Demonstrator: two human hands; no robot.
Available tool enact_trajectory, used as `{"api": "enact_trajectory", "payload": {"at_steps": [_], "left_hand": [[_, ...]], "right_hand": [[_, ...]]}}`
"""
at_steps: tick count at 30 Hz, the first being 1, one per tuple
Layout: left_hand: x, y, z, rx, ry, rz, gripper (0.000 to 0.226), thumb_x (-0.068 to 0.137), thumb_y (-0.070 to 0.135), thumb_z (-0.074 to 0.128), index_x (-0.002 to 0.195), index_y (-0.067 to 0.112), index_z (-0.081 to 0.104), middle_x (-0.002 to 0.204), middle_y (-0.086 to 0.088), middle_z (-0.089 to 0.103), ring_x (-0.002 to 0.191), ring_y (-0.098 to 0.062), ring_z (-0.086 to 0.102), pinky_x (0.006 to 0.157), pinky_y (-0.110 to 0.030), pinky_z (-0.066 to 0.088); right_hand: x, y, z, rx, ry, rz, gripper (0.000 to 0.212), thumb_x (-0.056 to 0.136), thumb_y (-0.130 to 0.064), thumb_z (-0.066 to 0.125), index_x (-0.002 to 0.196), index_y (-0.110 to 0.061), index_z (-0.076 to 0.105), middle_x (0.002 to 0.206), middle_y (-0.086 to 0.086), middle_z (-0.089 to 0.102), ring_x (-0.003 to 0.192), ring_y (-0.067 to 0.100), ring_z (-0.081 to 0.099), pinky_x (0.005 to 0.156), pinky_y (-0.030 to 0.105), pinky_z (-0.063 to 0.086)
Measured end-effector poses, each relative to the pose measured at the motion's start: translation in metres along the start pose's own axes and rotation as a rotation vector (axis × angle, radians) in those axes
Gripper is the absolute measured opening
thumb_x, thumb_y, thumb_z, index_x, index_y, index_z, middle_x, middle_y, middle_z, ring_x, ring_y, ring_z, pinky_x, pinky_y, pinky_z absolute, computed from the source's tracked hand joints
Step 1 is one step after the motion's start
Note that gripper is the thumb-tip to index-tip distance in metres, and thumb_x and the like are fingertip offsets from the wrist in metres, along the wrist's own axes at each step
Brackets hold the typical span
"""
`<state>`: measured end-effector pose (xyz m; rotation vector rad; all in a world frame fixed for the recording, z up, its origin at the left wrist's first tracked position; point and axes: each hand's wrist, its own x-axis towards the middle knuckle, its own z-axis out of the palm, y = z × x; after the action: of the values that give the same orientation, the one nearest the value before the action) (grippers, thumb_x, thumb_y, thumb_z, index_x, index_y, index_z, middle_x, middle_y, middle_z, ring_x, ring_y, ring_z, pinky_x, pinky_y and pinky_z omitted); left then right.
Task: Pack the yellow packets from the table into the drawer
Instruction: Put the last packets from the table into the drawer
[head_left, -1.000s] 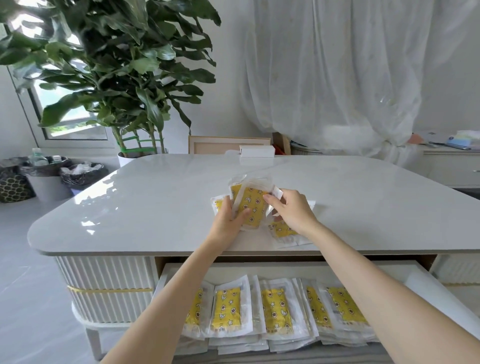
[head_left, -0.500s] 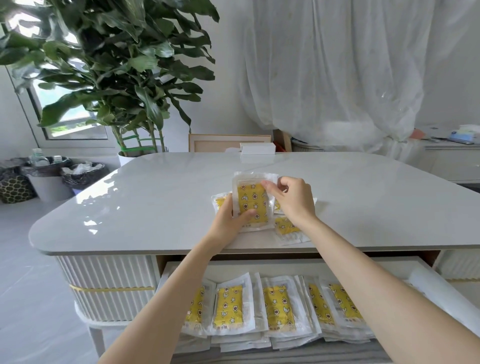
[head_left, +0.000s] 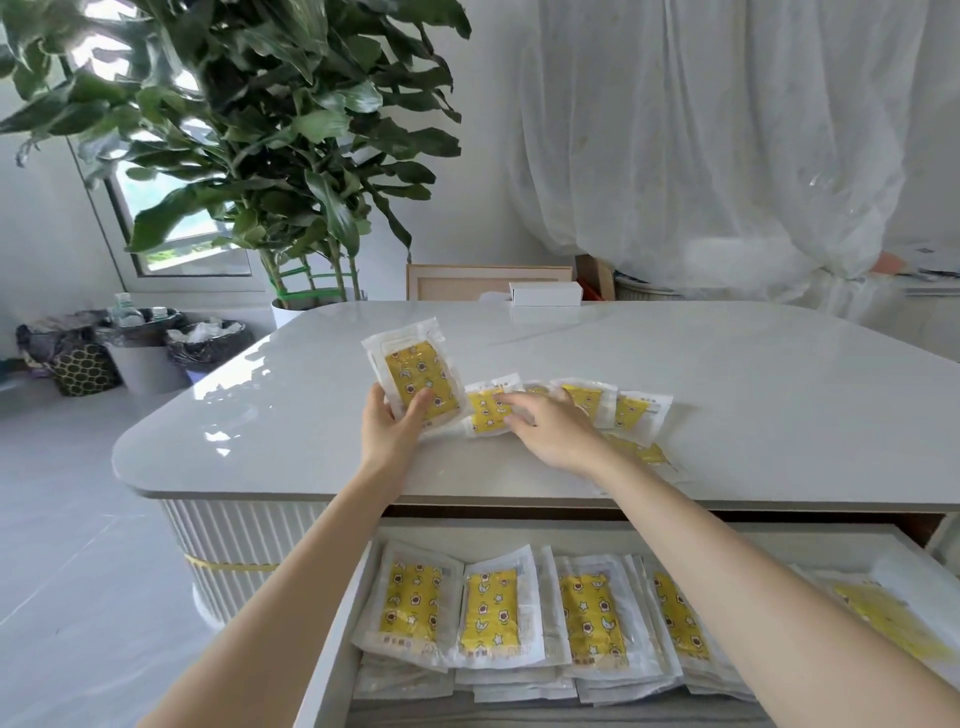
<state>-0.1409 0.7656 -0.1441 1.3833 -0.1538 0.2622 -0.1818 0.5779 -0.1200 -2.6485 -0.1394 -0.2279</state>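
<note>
My left hand (head_left: 390, 429) grips a yellow packet (head_left: 415, 373) in clear wrap, held tilted above the white table (head_left: 291, 431). My right hand (head_left: 551, 431) lies flat with straight fingers on several yellow packets (head_left: 631, 410) spread on the tabletop; its fingertips touch the leftmost packet (head_left: 485, 410). Below the table's front edge the drawer (head_left: 332, 649) stands pulled out. It holds a row of yellow packets (head_left: 491, 613) stacked on more clear-wrapped ones.
A white box (head_left: 545, 294) sits at the table's far edge. A big potted plant (head_left: 270, 135) stands behind the left corner, with lined bins (head_left: 145, 353) on the floor. White curtains hang at the back right.
My left hand has lifted one packet up and to the left, away from the pile. My right hand let go of it and dropped flat onto the packets on the table.
</note>
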Motion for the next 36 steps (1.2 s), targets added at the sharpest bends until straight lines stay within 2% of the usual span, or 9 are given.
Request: {"api": "enact_trajectory", "payload": {"at_steps": [4,10,14,16,19,24,29,33,36], "left_hand": [[0.003,-0.003,0.004,0.051,0.052,-0.018,0.024,0.088,0.023,0.065,0.105,0.013,0.052,0.106,-0.006,0.067,0.099,-0.023,0.066,0.088,-0.037,0.053],[-0.003,0.003,0.003,0.117,0.293,0.001,0.024,0.091,0.028,0.060,0.104,0.016,0.045,0.105,-0.003,0.062,0.098,-0.021,0.061,0.089,-0.036,0.049],[-0.005,0.005,0.002,0.099,0.320,-0.017,0.027,0.091,0.028,0.059,0.110,0.012,0.046,0.107,-0.004,0.061,0.097,-0.020,0.059,0.088,-0.033,0.049],[-0.008,0.007,0.003,0.130,0.291,-0.011,0.029,0.091,0.028,0.059,0.112,0.011,0.047,0.106,-0.002,0.061,0.096,-0.019,0.059,0.086,-0.033,0.049],[-0.009,0.006,0.004,0.168,0.237,0.010,0.025,0.091,0.030,0.060,0.106,0.015,0.048,0.103,-0.001,0.062,0.094,-0.018,0.060,0.080,-0.031,0.047],[-0.008,0.004,0.003,0.167,0.174,0.012,0.023,0.089,0.032,0.062,0.102,0.019,0.049,0.104,-0.002,0.064,0.097,-0.019,0.063,0.089,-0.041,0.052],[-0.010,0.006,0.001,0.141,0.113,0.026,0.017,0.088,0.033,0.064,0.096,0.026,0.051,0.102,0.003,0.066,0.096,-0.016,0.064,0.088,-0.038,0.052],[-0.027,0.019,0.008,0.052,-0.045,0.068,0.023,0.089,0.021,0.063,0.109,0.015,0.053,0.101,0.004,0.067,0.091,-0.004,0.066,0.071,-0.015,0.053],[-0.044,0.026,0.017,0.022,-0.090,0.078,0.027,0.089,0.023,0.063,0.113,0.015,0.052,0.102,0.006,0.067,0.091,-0.004,0.065,0.068,-0.010,0.052]], "right_hand": [[-0.005,-0.008,0.004,-0.168,-0.087,0.022,0.040,0.102,-0.039,0.029,0.136,-0.038,0.049,0.144,-0.003,0.046,0.134,0.030,0.025,0.108,0.043,0.023],[-0.009,-0.019,-0.021,-0.156,-0.131,0.068,0.040,0.095,-0.051,0.043,0.083,-0.029,0.074,0.087,-0.007,0.064,0.105,0.024,0.050,0.084,0.033,0.037],[-0.007,-0.024,-0.033,-0.136,-0.101,0.107,0.049,0.086,-0.062,0.051,0.074,-0.023,0.078,0.090,-0.010,0.066,0.093,0.017,0.059,0.084,0.033,0.045],[-0.004,-0.025,-0.026,-0.092,-0.049,0.113,0.048,0.075,-0.067,0.061,0.089,-0.022,0.074,0.098,-0.004,0.069,0.095,0.018,0.061,0.081,0.033,0.049],[-0.002,-0.030,-0.007,-0.104,-0.185,0.161,0.087,0.060,-0.070,0.071,0.132,-0.026,0.048,0.141,0.001,0.045,0.131,0.025,0.040,0.103,0.041,0.039],[-0.001,-0.035,-0.003,-0.006,-0.232,0.264,0.111,0.058,-0.064,0.078,0.144,-0.011,0.029,0.145,0.005,0.041,0.130,0.025,0.043,0.099,0.036,0.042],[-0.009,-0.031,-0.010,0.112,-0.100,0.312,0.106,0.061,-0.055,0.082,0.142,-0.008,0.031,0.142,0.005,0.044,0.126,0.024,0.047,0.091,0.031,0.044],[-0.020,-0.019,-0.024,0.363,-0.061,0.353,0.080,0.070,-0.042,0.081,0.131,-0.003,0.048,0.114,0.008,0.058,0.099,0.020,0.060,0.064,0.024,0.044],[-0.032,-0.006,-0.039,0.526,-0.027,0.384,0.054,0.074,-0.033,0.080,0.116,-0.006,0.061,0.117,0.007,0.065,0.101,0.020,0.064,0.075,0.027,0.053]]}}
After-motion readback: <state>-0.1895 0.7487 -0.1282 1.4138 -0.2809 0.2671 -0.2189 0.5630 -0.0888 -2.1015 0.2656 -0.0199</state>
